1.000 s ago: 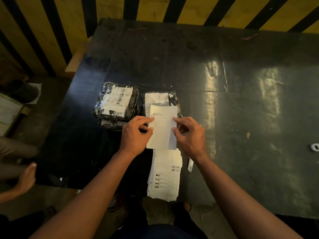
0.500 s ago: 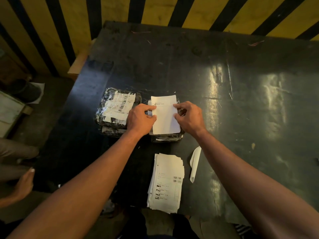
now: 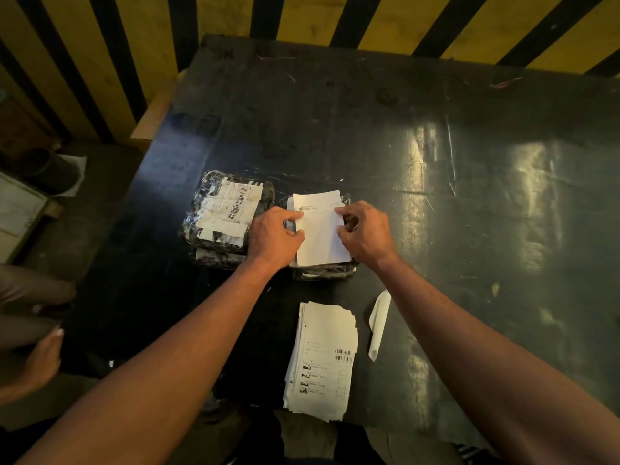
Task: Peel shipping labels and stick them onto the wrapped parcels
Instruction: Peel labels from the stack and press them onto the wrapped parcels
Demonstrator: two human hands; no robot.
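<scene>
A white shipping label (image 3: 320, 229) lies over a dark plastic-wrapped parcel (image 3: 322, 270) in the middle of the black table (image 3: 436, 196). My left hand (image 3: 273, 234) pinches the label's left edge. My right hand (image 3: 365, 233) pinches its right edge. To the left stands a stack of wrapped parcels (image 3: 226, 216) whose top one carries barcode labels. A pile of printed label sheets (image 3: 322, 360) lies at the table's near edge. Beside that pile is a curled strip of peeled backing paper (image 3: 379, 325).
A yellow-and-black striped wall (image 3: 100, 62) runs behind the table. Another person's hand (image 3: 43, 359) and knees show at the far left, near a dark bin (image 3: 50, 169) on the floor. The table's right half is bare and glossy.
Both hands carried the label from near the sheet pile forward onto the right parcel. The backing strip now lies uncovered beside the pile.
</scene>
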